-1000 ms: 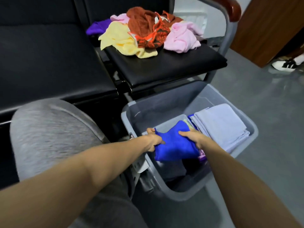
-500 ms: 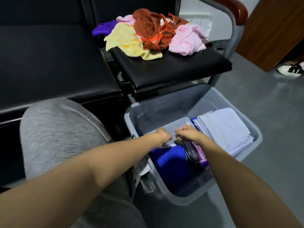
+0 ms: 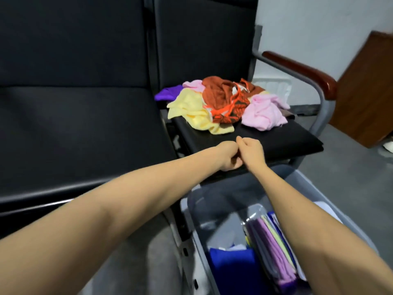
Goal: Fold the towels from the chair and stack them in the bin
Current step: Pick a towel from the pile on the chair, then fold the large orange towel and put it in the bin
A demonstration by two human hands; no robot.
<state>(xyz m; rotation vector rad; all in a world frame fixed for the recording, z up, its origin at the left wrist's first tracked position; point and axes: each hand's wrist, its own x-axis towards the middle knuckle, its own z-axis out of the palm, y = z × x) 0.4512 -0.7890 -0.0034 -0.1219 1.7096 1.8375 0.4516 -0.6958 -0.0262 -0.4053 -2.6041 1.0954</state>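
The black chair [image 3: 276, 141] stands in the middle of the view, its seat corner pointing toward the lower right, with a wood-topped armrest [image 3: 302, 71] on the right side. Below the seat's front edge sits the grey bin [image 3: 297, 177], partly hidden by the right forearm. The heap of unfolded towels [image 3: 223, 103] lies on the back half of the seat, its long axis running left to right: a purple towel [image 3: 168, 95] at the left end, then a yellow towel [image 3: 191, 112], a rust towel [image 3: 217, 92] on top, an orange patterned towel [image 3: 232, 109] and a pink towel [image 3: 263, 112] at the right end. Inside the bin a folded blue towel [image 3: 234, 267] lies flat at the near left, and beside it a row of folded towels [image 3: 272, 248] stands on edge, long edges running away from the camera. The left hand [image 3: 229, 155] and right hand [image 3: 253, 152] touch each other above the seat's front edge, both with fingers curled in and grasping nothing; the heap lies just beyond them, apart from both hands
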